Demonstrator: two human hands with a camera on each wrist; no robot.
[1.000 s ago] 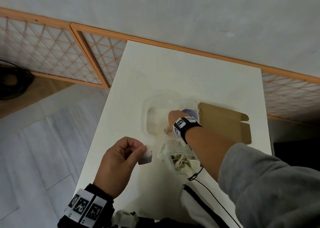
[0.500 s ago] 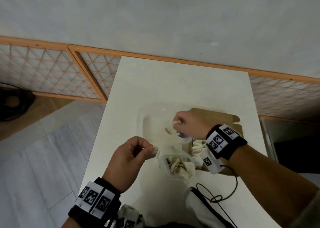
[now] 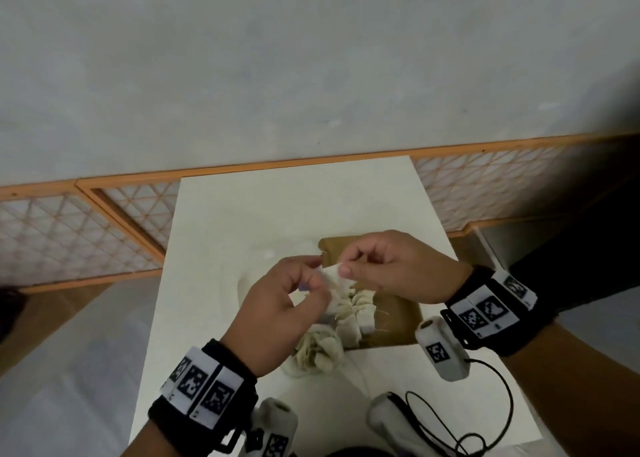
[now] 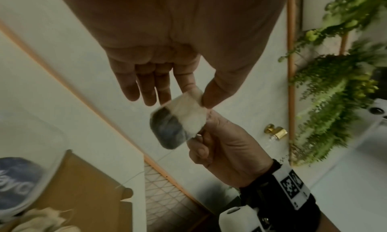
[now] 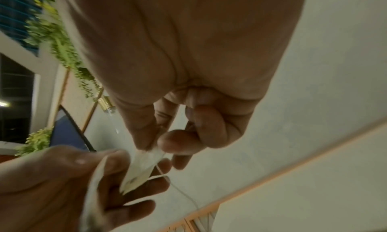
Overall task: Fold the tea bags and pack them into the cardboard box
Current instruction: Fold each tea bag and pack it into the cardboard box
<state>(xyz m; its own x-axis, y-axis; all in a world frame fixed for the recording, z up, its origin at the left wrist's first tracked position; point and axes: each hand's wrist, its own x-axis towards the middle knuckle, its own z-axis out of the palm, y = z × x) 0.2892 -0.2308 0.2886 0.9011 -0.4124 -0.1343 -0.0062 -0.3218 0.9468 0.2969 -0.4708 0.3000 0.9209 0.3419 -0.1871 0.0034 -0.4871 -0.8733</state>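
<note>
White paper tea bag: pinched between both hands above the cardboard box, left hand at 7 o'clock, right hand at 2; long axis runs between them.

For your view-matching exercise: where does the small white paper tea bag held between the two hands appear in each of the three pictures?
Head view: the small white paper tea bag is at centre, pinched between left hand and right hand.
Left wrist view: centre, dark contents at its lower end.
Right wrist view: lower centre, below the fingertips.
Shared landmark: the orange wooden rail.
</note>
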